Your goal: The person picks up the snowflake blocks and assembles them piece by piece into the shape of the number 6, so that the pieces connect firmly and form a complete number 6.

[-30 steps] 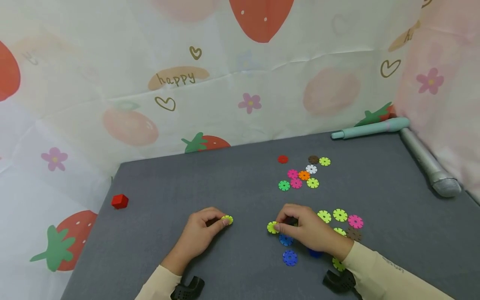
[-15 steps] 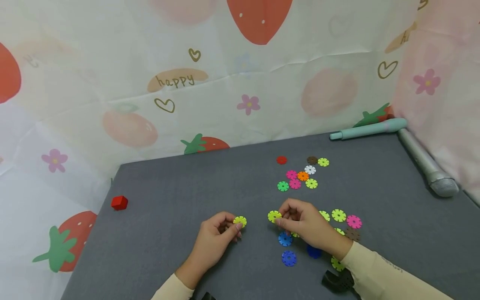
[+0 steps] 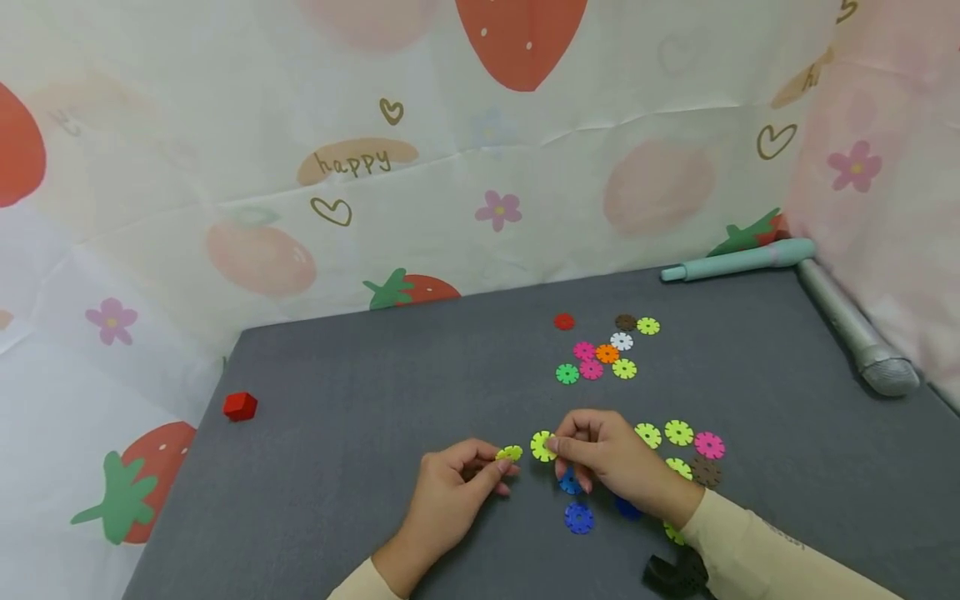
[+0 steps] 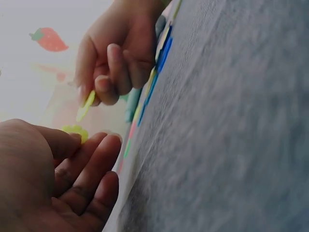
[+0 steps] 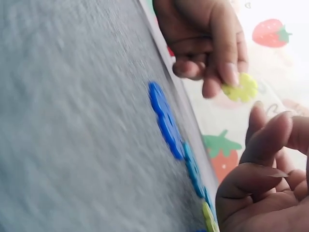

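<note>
In the head view, my left hand (image 3: 457, 496) pinches a yellow notched plastic disc (image 3: 511, 452) between thumb and index finger, its face tilted. Just to the right, my right hand (image 3: 618, 458) pinches another yellow notched disc (image 3: 542, 447), held more upright. A small gap separates the two discs, both raised above the grey table. The left wrist view has the left hand's disc (image 4: 76, 132) below the right hand's disc (image 4: 86, 106), edge-on. Below the right hand lie a dark blue disc (image 3: 579, 518) and a lighter blue disc (image 3: 570, 482), partly covered.
Several loose discs, including yellow (image 3: 678, 432), pink (image 3: 708, 445) and brown (image 3: 706, 472), lie right of the right hand. Farther back is another cluster around an orange disc (image 3: 607, 354). A red block (image 3: 240, 407) sits far left; a silver microphone (image 3: 888, 371) and teal stick (image 3: 738, 262) lie back right.
My left hand has moved right with its yellow disc, closing most of the distance to the other disc. The right hand rose slightly, then came down again, still pinching its disc.
</note>
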The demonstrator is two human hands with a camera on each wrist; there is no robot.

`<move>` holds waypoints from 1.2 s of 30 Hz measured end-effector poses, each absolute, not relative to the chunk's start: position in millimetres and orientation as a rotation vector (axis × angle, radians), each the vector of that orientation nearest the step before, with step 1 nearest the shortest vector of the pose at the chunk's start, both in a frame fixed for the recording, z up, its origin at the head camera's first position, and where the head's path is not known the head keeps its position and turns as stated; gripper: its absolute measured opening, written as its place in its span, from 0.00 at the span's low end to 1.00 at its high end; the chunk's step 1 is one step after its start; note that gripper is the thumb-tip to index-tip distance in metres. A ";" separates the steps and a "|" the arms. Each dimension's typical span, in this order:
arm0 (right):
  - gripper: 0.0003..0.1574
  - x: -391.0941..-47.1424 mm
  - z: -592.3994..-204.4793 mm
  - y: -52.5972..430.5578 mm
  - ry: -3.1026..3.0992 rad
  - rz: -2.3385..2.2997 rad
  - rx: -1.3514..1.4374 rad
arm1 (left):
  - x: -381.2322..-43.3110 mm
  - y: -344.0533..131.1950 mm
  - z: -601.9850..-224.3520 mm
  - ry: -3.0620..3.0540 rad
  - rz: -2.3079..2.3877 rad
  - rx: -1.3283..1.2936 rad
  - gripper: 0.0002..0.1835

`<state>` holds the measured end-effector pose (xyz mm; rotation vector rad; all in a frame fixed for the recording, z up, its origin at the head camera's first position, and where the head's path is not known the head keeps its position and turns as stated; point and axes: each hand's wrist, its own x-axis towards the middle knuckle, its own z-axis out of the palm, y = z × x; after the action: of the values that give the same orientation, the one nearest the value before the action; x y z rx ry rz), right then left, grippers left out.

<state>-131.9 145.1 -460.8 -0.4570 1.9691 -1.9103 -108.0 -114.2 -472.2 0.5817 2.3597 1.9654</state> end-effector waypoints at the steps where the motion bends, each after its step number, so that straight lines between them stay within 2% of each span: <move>1: 0.17 -131.1 -460.2 144.4 1.957 -1.916 -0.444 | -107.4 -113.3 -472.7 2.383 1.959 0.609 0.03; 7: 0.20 -127.2 -458.6 140.7 1.864 -1.961 -0.375 | -106.0 -110.4 -475.5 2.533 1.909 0.782 0.02; 20: 0.19 -121.3 -458.8 136.1 1.799 -1.980 -0.363 | -103.1 -108.5 -474.1 2.698 1.841 1.106 0.04; 36: 0.17 -119.9 -457.2 136.2 1.726 -1.941 -0.424 | -101.7 -109.4 -473.8 2.699 1.774 1.254 0.07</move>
<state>-119.9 136.2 -457.2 -0.4245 1.7259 -1.9415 -101.7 -109.4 -473.8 1.2543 2.6993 1.7736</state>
